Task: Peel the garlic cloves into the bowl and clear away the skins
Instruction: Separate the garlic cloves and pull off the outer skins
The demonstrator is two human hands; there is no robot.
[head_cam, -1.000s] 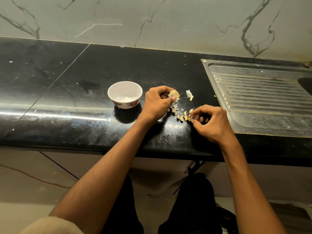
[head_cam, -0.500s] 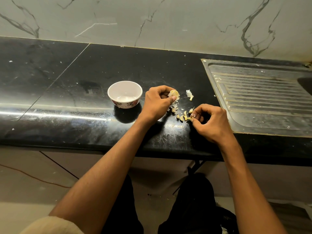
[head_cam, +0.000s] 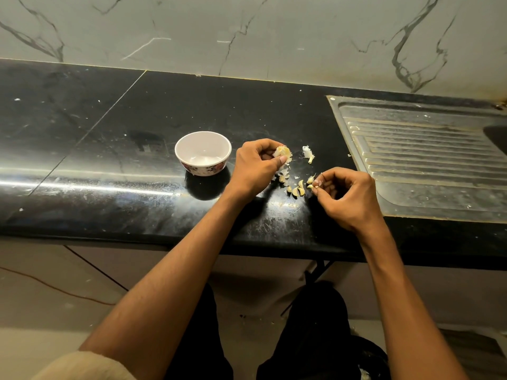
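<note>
White bowl (head_cam: 203,153) with seemingly floral band; black counter (head_cam: 109,127); veined marble wall (head_cam: 247,31).

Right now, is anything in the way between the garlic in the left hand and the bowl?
Nothing visible. The left hand holds the garlic just right of the bowl, and only bare counter separates them.
</note>
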